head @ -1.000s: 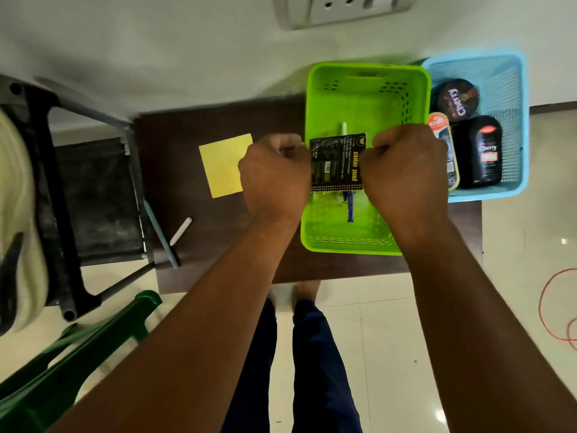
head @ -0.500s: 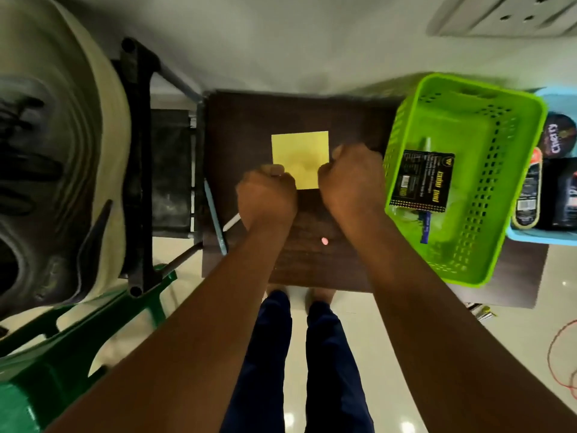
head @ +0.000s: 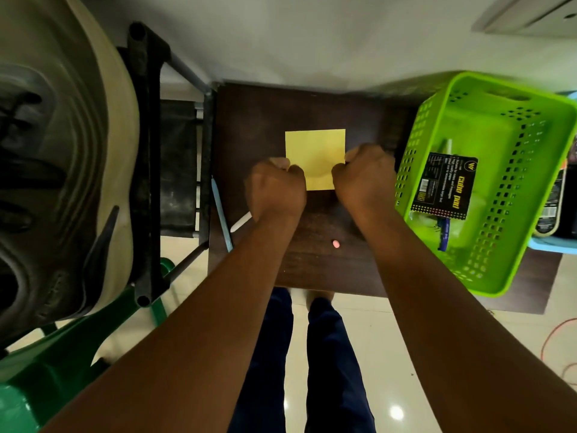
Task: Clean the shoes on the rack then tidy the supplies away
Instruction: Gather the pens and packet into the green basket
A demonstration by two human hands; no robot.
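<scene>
Two hands worked over the dark counter (head: 259, 120). A green basket (head: 515, 270) at its right end held a black packet (head: 443, 189). Left hand (head: 274, 189) and right hand (head: 363, 179) each had a closed grip pinching the yellow sheet (head: 315, 151) lying mid-counter.

Single head-worn view, straight down, close over the dark table (head: 312, 107) and floor.

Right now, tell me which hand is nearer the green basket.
Right. The right hand grips the yellow sheet's right edge, just left of the green basket; the left hand holds the sheet's left edge, farther away.
</scene>
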